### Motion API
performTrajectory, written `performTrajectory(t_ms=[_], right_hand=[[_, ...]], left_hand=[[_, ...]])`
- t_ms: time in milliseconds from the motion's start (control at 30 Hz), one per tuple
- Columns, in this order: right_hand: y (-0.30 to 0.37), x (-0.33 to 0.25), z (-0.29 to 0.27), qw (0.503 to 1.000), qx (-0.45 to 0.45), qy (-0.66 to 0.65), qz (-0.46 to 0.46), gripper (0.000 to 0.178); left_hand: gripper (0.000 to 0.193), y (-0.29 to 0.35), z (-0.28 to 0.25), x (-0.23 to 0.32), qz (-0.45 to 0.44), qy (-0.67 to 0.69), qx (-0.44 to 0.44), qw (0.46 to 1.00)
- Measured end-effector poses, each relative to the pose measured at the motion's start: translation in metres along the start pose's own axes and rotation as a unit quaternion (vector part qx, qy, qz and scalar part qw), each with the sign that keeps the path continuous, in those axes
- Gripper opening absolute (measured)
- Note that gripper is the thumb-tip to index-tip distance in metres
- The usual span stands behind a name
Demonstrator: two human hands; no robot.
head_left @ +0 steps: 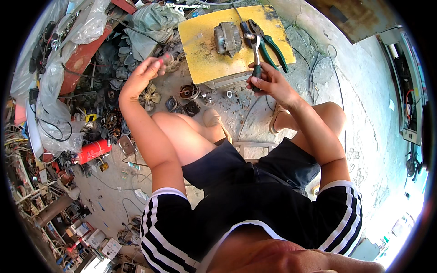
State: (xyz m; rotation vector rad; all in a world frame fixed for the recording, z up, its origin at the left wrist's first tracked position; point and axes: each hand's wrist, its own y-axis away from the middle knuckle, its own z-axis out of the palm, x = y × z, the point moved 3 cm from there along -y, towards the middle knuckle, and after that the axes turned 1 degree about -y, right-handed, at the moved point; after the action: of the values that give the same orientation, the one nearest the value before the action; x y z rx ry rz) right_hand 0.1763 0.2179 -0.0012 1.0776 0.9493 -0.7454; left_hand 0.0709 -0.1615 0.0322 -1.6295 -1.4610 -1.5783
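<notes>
In front of me a yellow board (200,59) carries a grey metal motor part (227,38), dark grime scattered around it. My right hand (273,84) is closed on the dark handle of a ratchet wrench (257,54); its silver neck points away from me over the board. Beside the wrench lie pliers with green handles (273,50), jaws to the far side. My left hand (148,73) is raised left of the board, its fingers pinching a small red object (162,59) blurred by motion, so its kind is unclear.
Heaped motor parts and plastic bags (150,22) fill the far left. A red cylinder (94,151) lies nearer on that side. Small metal parts (189,92) sit on the floor before the board. Black cables (314,63) loop at right, near an opened appliance casing (405,91).
</notes>
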Motion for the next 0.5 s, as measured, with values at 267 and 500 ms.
performTrajectory(t_ms=[267,500], right_hand=[[-0.018,-0.029,-0.003,0.989,0.086,-0.029,-0.113,0.035],[-0.037,-0.044,0.004,0.981,0.113,-0.075,-0.138,0.035]], left_hand=[[0.034,-0.014,0.069,0.055,0.134,0.232,0.036,0.963],[0.029,-0.041,0.131,0.053,0.165,0.069,0.131,0.975]])
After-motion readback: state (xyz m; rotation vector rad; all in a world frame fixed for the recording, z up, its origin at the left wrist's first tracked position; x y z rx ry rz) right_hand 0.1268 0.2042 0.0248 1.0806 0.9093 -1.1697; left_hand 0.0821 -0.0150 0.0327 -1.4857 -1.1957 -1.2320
